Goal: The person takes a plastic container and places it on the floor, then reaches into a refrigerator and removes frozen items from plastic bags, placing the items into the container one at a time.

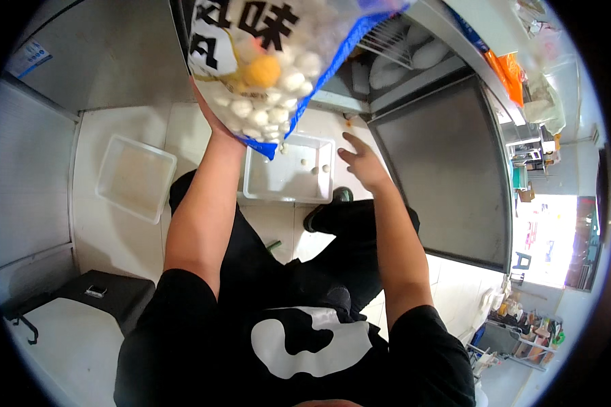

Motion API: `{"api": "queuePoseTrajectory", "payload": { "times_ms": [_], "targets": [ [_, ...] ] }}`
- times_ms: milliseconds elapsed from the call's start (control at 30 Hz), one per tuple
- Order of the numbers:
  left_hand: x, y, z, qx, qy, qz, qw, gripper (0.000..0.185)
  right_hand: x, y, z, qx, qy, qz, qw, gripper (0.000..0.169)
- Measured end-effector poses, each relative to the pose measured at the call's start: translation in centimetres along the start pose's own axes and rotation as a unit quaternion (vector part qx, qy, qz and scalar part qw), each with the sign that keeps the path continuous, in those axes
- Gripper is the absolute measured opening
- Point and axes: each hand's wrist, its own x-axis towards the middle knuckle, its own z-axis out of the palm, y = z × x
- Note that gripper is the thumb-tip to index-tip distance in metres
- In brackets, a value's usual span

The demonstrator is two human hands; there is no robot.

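Note:
A clear and blue plastic bag of white balls is raised in front of me, its lower corner over a white plastic bin on the floor. My left hand holds the bag from behind, with its fingers hidden by it. A few pale balls lie inside the bin, and a few more show just under the bag's corner. My right hand is to the right of the bin, fingers apart, touching nothing.
Another white plastic bin stands on the tiled floor to the left. An open metal door is at the right, beside a cabinet with a wire rack. A black box and a white lid-like surface are at the lower left.

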Motion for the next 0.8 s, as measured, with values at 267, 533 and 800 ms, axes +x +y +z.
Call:
{"api": "queuePoseTrajectory", "payload": {
  "times_ms": [267, 533, 800],
  "targets": [
    [-0.1, -0.3, -0.8, -0.233, -0.211, -0.114, 0.942, 0.081, -10.2, -21.8, -7.9, 0.118, 0.105, -0.574, 0.803, 0.026],
    [-0.7, -1.2, -0.1, -0.046, -0.094, -0.091, 0.990, 0.079, -9.1, -32.0, -6.5, -0.516, 0.020, -0.411, 0.751, 0.024],
    [-1.7, -1.5, -1.0, -0.022, -0.070, -0.076, 0.994, 0.073, -0.3, -30.5, -3.4, -0.641, -0.118, -0.269, 0.709, 0.018]
  ]
}}
